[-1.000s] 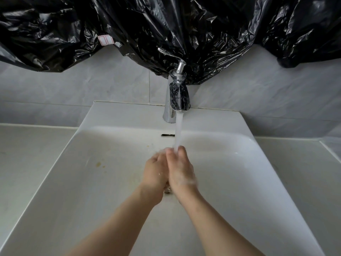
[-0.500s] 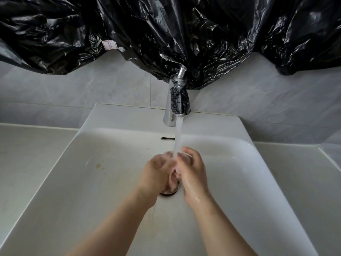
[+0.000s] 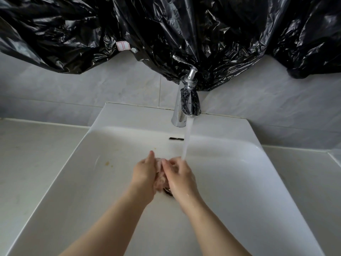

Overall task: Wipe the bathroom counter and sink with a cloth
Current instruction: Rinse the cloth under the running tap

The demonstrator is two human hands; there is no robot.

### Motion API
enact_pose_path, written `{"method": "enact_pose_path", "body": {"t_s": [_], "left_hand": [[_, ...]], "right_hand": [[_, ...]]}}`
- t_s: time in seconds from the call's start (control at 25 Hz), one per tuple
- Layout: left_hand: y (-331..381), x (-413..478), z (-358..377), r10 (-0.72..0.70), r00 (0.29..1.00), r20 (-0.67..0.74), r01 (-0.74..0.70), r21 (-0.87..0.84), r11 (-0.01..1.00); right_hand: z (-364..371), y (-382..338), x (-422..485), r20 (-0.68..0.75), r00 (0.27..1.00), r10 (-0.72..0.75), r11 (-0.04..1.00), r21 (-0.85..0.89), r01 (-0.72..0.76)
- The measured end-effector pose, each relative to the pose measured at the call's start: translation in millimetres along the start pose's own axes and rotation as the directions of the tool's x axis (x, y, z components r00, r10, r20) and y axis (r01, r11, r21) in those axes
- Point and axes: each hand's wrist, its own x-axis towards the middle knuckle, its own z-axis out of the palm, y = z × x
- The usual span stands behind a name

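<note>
Grey marbled wall tiles back a white rectangular ceramic sink (image 3: 267,182), and crumpled black plastic sheeting (image 3: 166,34) hangs across the wall above the chrome tap (image 3: 186,102), which is running in a steady white stream of water (image 3: 187,141). Both bare hands meet low in the basin, over the drain: the left hand (image 3: 144,174) and the right hand (image 3: 180,174) are pressed palm towards palm, with the water landing on the right hand's fingers. Between them shows something pinkish and blurred, which may be a bunched cloth or only the palms; I cannot tell, so I cannot say whether either hand is grasping anything. No cloth lies in plain sight elsewhere. Yellow-brown stains (image 3: 108,163) remain on the basin's left slope, and the pale counter (image 3: 36,154) on either side looks dry. I judge the wiping largely undone: sink and counter both seem left to do.
</note>
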Motion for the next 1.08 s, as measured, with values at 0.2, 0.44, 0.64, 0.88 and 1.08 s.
{"method": "enact_pose_path", "body": {"t_s": [0.2, 0.44, 0.64, 0.88, 1.08], "left_hand": [[14, 16, -54, 0.012, 1.0, -0.009, -0.011, 0.101, 0.995], [24, 30, -94, 0.351, 0.891, -0.289, -0.078, 0.663, 0.745], [22, 43, -99, 0.399, 0.905, -0.146, -0.287, 0.483, 0.827], [6, 63, -94, 0.445, 0.881, 0.16, -0.457, 0.53, 0.714], [-3, 50, -59, 0.395, 0.91, 0.124, -0.4, 0.511, 0.761]], "right_hand": [[48, -13, 18, 0.073, 0.997, -0.038, 0.999, -0.006, 0.039], [104, -32, 29, 0.225, 0.963, -0.151, 0.947, -0.246, 0.206], [103, -34, 42, 0.141, 0.974, -0.176, 0.949, -0.239, 0.206], [94, -23, 54, 0.252, 0.966, -0.059, 0.949, -0.287, 0.133], [52, -11, 51, -0.157, 0.987, 0.036, 0.997, -0.066, -0.047]]}}
